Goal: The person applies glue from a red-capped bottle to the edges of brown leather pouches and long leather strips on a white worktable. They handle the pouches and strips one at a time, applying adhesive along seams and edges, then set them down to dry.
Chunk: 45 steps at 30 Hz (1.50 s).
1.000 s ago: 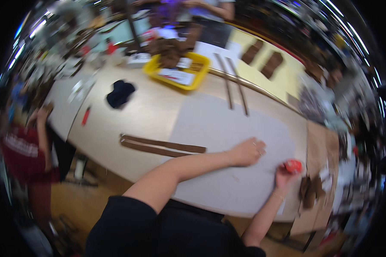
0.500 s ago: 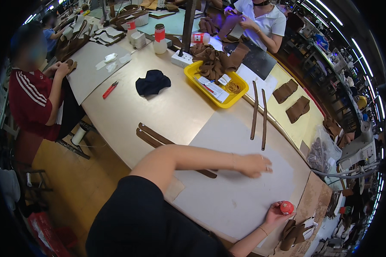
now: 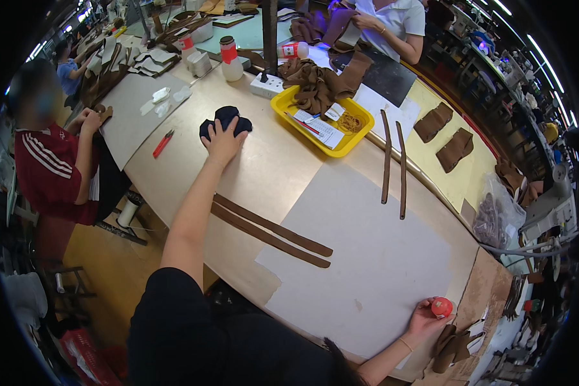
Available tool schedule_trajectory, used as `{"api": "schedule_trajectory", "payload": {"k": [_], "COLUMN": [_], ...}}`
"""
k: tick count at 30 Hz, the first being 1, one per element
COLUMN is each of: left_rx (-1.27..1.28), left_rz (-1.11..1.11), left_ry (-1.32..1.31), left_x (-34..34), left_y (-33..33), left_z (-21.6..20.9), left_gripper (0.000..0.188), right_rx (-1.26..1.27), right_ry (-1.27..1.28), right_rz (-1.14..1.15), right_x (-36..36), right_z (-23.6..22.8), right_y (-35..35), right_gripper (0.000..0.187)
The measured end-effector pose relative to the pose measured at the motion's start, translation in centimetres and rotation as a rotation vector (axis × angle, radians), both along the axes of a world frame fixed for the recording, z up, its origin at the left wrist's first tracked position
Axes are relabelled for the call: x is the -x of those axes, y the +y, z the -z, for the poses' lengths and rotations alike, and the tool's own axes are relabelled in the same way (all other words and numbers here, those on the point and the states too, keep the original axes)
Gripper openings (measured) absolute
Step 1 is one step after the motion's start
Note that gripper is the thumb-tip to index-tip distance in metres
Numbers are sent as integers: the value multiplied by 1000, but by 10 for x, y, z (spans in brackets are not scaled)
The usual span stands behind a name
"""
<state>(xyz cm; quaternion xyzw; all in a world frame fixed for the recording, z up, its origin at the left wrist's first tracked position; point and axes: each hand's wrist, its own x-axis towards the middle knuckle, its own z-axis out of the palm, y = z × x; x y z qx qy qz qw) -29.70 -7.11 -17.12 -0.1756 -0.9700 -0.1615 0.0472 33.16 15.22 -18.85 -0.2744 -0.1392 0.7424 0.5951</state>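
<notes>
My left hand [image 3: 224,145] reaches across the table with its fingers spread over a crumpled dark navy cloth [image 3: 228,116], touching it. At the lower right, my right hand [image 3: 423,323] is curled around a red round-topped object [image 3: 441,307]; its lower part is hidden, so its kind cannot be told. Two long brown strips [image 3: 270,233] lie side by side between my arms, partly on a grey sheet [image 3: 367,257]. Past the sheet rest two thinner brown strips [image 3: 386,157], apart from both hands.
A yellow tray [image 3: 338,152] holds brown scraps, rubber bands and papers. Red-handled snips [image 3: 163,144] lie left of the cloth. Behind stand a red-and-white bottle [image 3: 232,69] and a white power strip [image 3: 267,86]. Brown pieces [image 3: 453,347] sit beside my right hand. Co-workers are at left and far side.
My left hand has swung from above the grey sheet to the far left, onto the navy cloth. The brown strips are now uncovered. My right hand still holds the red object.
</notes>
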Motion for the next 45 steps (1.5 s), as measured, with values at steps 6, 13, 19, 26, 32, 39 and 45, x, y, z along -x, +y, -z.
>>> {"api": "schedule_trajectory", "payload": {"k": [6,13,19,26,32,39,45], "left_rx": [-617,-1129,-927,-845,-651,-482,-635], "left_rz": [222,489,710,803,952,992,911], "left_ry": [-231,-1537,-1699,-1776,-1651,-1364,-1554], "left_x": [0,-186,-345,-333,-339,-345,-342], "left_y": [28,94,93,85,83,87,90], "left_z": [8,-66,-64,-64,-57,-59,-70], "left_gripper": [43,33,62,43,34,35,32], "right_rx": [71,-74,-181,-224,-160,-72,95], "right_ry": [-35,169,-226,-277,-162,-71,29], "right_rz": [36,-238,14,-41,-29,-76,-151], "right_x": [11,99,159,157,157,155,161], "right_z": [-16,-62,-59,-32,-30,-27,-40], "right_y": [-5,-22,-48,-60,-61,-58,-61], "right_gripper": [59,56,66,78,67,66,67]}}
